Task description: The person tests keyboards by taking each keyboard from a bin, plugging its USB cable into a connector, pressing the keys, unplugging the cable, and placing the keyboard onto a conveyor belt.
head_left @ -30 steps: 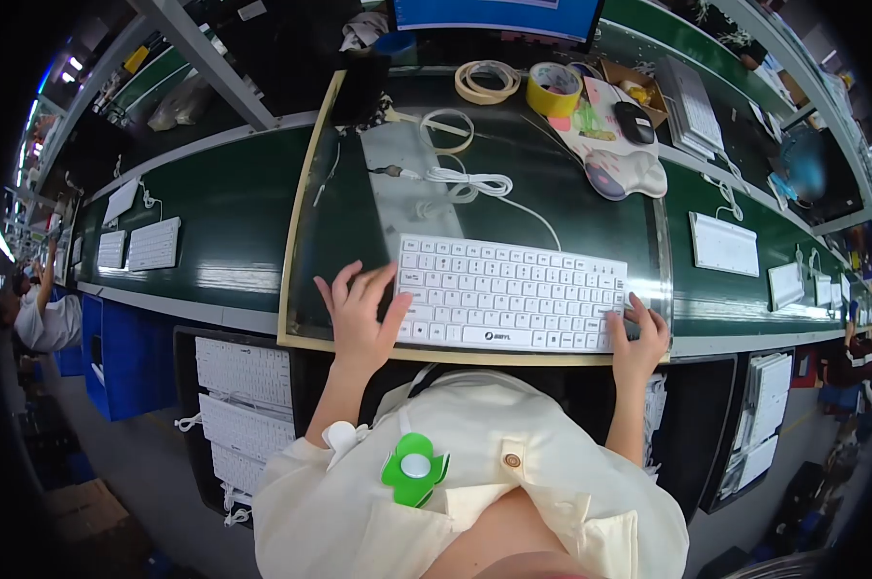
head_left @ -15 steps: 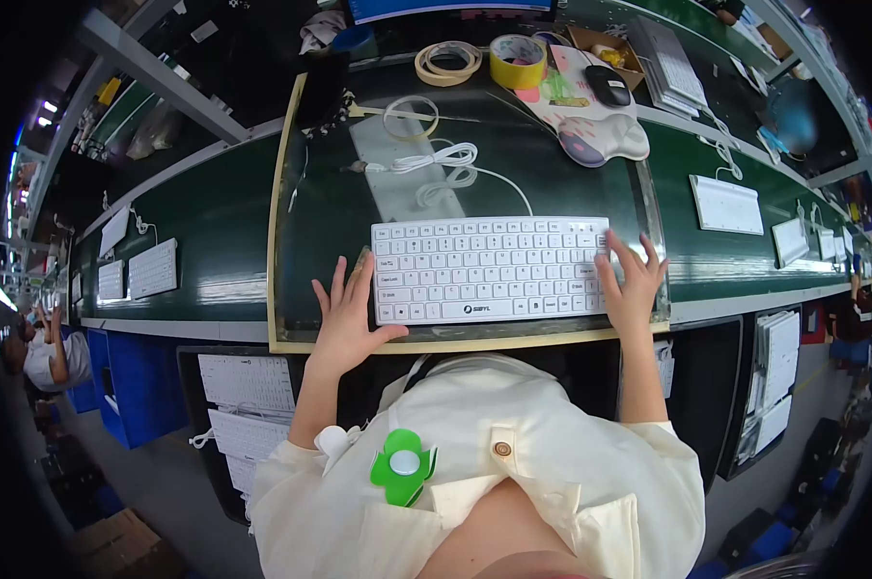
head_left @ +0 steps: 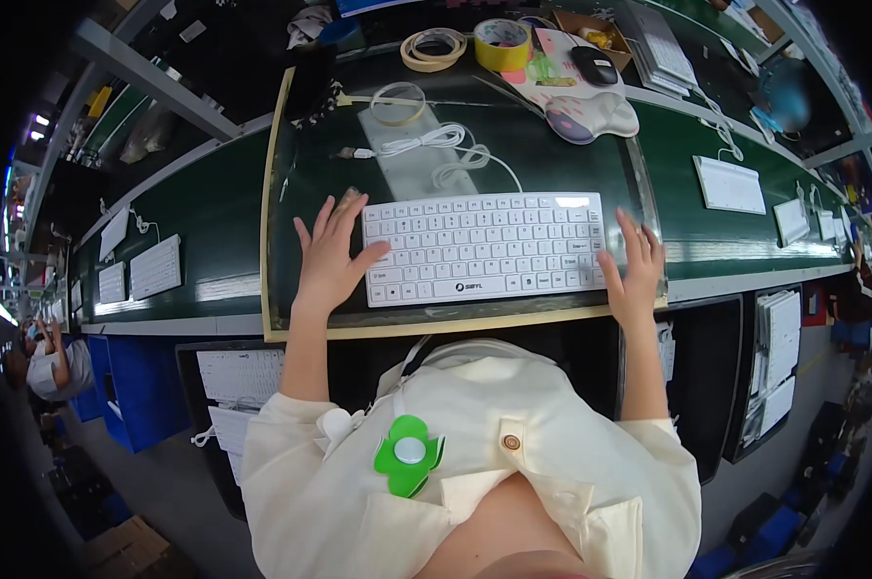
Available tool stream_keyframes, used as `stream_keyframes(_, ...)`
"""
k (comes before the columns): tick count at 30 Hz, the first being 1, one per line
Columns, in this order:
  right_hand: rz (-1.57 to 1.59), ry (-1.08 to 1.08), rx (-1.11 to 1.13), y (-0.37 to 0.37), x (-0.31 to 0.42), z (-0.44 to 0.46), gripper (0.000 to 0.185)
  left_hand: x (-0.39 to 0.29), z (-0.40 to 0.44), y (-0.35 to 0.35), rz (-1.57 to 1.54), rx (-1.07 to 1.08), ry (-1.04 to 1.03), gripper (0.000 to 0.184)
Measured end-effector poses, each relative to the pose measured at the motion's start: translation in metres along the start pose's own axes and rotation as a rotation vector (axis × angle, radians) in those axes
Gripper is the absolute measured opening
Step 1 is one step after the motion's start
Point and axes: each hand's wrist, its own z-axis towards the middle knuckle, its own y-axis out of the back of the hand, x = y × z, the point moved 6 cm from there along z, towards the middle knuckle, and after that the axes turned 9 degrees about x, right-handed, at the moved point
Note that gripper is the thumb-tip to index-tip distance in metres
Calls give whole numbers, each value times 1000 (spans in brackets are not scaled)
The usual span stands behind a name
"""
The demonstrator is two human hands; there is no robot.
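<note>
Holding our left hand (head_left: 328, 261) and right hand (head_left: 635, 275) with fingers apart, we are gripping nothing. The white keyboard (head_left: 484, 243) is lying flat on the tabletop (head_left: 571, 172), right in front of us, and our hands are sitting at its two ends. Our left thumb (head_left: 369, 255) is hanging over the end keys, and our right thumb (head_left: 609, 271) is hovering at the other edge. We are not managing to tell if the thumbs are pressing. The keyboard is already facing us, keys up, so setting it out is looking done. Its cord (head_left: 419, 142) is lying behind it, not yet unbundled, and we are not seeing whether its plug (head_left: 362, 153) is joined to anything.
</note>
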Motion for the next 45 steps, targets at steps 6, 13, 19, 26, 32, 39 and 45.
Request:
stream_keyframes(6,-95,-33,154,-10,-12,34,44,5,-50,-16,-215,120,75,91)
stream_keyframes(13,-86,-45,179,-12,-12,41,38,5,-49,-15,-186,148,69,92)
stream_keyframes(19,11,-52,191,-20,-19,45,36,8,-47,-17,-142,141,59,90)
stream_keyframes(26,-195,7,124,-16,-1,-6,39,-12,-64,-14,12,-51,-33,61)
stream_keyframes(32,-86,78,131,-9,19,-18,41,-23,-71,-13,-42,-248,-113,47)
stream_keyframes(39,-28,831,448,-65,164,-6,43,-17,-90,-1,-128,-313,-120,27)
stream_keyframes(45,-16,834,576,-115,207,51,39,-75,-42,55,-212,-383,-388,29)
